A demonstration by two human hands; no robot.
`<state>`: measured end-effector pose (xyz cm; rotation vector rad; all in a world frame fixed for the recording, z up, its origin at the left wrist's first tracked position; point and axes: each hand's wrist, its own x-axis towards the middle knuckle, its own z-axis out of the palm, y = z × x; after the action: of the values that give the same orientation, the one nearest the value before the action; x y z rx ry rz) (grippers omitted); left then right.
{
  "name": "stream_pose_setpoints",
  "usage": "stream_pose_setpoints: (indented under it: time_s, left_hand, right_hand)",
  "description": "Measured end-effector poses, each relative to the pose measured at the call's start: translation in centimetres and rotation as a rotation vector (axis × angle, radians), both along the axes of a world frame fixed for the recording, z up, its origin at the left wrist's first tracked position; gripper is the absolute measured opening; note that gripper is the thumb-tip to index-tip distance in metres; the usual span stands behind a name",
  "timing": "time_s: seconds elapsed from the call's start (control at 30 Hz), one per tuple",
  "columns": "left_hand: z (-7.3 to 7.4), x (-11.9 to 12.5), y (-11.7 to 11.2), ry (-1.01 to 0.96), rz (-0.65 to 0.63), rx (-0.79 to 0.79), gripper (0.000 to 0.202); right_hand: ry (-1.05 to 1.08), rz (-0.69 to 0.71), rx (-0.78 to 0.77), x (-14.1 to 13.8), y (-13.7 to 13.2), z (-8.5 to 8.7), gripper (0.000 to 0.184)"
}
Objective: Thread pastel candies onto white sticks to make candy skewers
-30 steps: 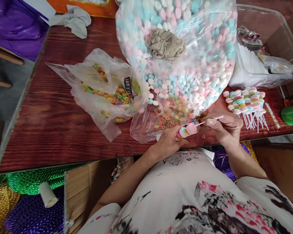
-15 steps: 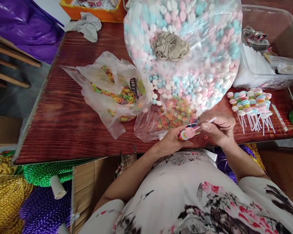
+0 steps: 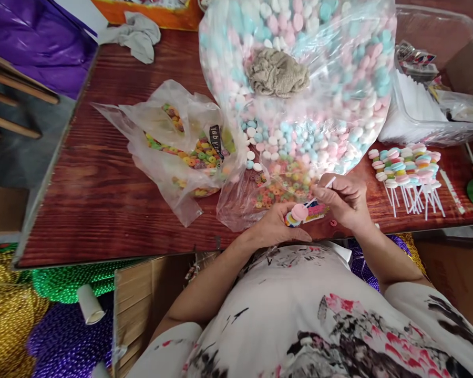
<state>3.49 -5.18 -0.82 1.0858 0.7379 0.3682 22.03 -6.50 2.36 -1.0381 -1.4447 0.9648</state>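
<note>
My left hand (image 3: 275, 224) is closed around a short stack of candies (image 3: 299, 212), with a round pink one facing right. Between the thumb and fingers of my right hand (image 3: 346, 203) is a thin white stick (image 3: 331, 182), slanting down to the left. Its lower end meets the pink candy; whether it goes in cannot be made out. Just behind my hands lie loose ring candies (image 3: 278, 190) in clear plastic. A small printed packet (image 3: 317, 211) lies between my hands, and a single red ring (image 3: 333, 223) rests on the table below my right hand.
A large clear bag of pastel candies (image 3: 319, 131) fills the back middle, a crumpled brown cloth (image 3: 278, 73) on it. Left of it sits a bag of ring candies (image 3: 150, 168). Finished candy sticks (image 3: 405, 165) lie right, before a clear plastic bin (image 3: 425, 134).
My right hand has shifted left with the stick, which now slants more steeply. The candy stack in my left hand has turned slightly, and the view has moved a little.
</note>
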Motion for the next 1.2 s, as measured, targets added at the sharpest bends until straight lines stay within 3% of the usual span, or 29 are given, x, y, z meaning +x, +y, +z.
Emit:
stream_pose_setpoints:
  time_s: [0.1,0.2,0.3,0.4,0.47,0.57,0.63,0.73,0.83,0.9,1.07,1.2]
  left_hand:
    - [-0.3,0.2,0.5,0.080,0.022,0.151,0.045]
    - [-0.2,0.4,0.8,0.109,0.011,0.291,0.046]
    - [0.1,0.1,0.9,0.054,-0.004,0.270,0.080]
    - [0.0,-1.1,1.1,-0.018,-0.088,0.092,0.110]
    - [-0.6,-2.0,1.3,-0.070,-0.198,-0.022,0.103]
    - [-1.6,-2.8,1.2,-0.083,-0.368,-0.116,0.067]
    - [-2.1,-2.7,0.9,-0.054,-0.401,-0.128,0.048]
    - [-2.1,-2.1,0.2,0.005,-0.264,-0.082,0.039]
    - [-1.6,-1.4,-0.3,0.086,-0.016,-0.019,0.044]
    - [-1.1,-1.3,-0.6,0.145,0.070,0.043,0.045]
    - [0.2,-0.7,-1.0,0.134,0.016,0.194,0.033]
    - [0.5,-0.3,-0.9,0.082,-0.093,0.129,0.038]
  right_hand:
    - [0.062,-0.106,-0.100,-0.6,-0.4,-1.0,0.036]
    - [0.117,-0.097,-0.077,-0.8,-0.7,-1.3,0.028]
    - [0.125,-0.015,0.015,-0.1,-0.5,-0.6,0.017]
    - [0.126,0.075,0.085,1.3,-0.2,0.3,0.012]
    - [0.123,0.164,0.099,2.0,0.1,0.5,0.011]
    - [0.137,0.271,0.092,2.5,0.1,0.2,0.012]
    - [0.150,0.293,0.101,2.6,-0.1,-0.2,0.013]
    - [0.140,0.244,0.114,2.7,-0.4,-0.4,0.012]
    - [0.098,0.148,0.098,2.9,-0.7,-0.3,0.011]
    - [0.081,0.131,0.097,3.0,-1.0,-0.1,0.012]
    - [-0.049,0.253,0.205,3.0,-1.3,1.0,0.013]
    - [-0.250,0.378,0.330,2.6,-1.4,1.5,0.013]
